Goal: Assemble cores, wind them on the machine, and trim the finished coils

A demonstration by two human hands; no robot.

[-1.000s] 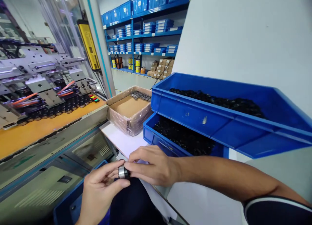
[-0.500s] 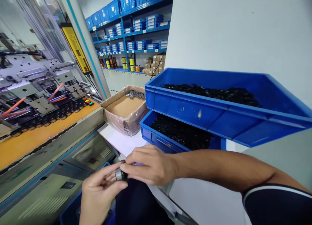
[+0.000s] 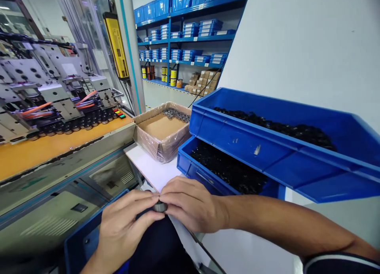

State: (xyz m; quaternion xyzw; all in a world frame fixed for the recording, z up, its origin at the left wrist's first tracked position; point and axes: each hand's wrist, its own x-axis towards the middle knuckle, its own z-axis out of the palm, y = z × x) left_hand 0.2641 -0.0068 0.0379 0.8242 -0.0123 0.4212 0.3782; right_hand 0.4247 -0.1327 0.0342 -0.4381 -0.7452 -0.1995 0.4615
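Between my two hands is a small round metal core [image 3: 160, 206], grey around its side with a dark part on top. My left hand [image 3: 123, 216] pinches it from the left, thumb below and fingers above. From the right, my right hand [image 3: 192, 205] grips the same core with thumb and fingertips, which hide much of its top. Just beyond the hands, a lower blue bin [image 3: 194, 169] holds many small black parts. Above it, a larger blue bin [image 3: 237, 141] holds more black pieces.
A plastic-lined cardboard box [image 3: 162, 149] with grey metal cores in its far corner stands on a white table [image 3: 145, 163]. At left is a machine with an orange worktop [image 3: 59, 147] and a row of dark round parts. Blue shelving [image 3: 182, 38] stands behind.
My left hand has turned and closed further around the core, which now lies level, grey side facing me. Both hands hold it fingertip to fingertip. The view has shifted left.
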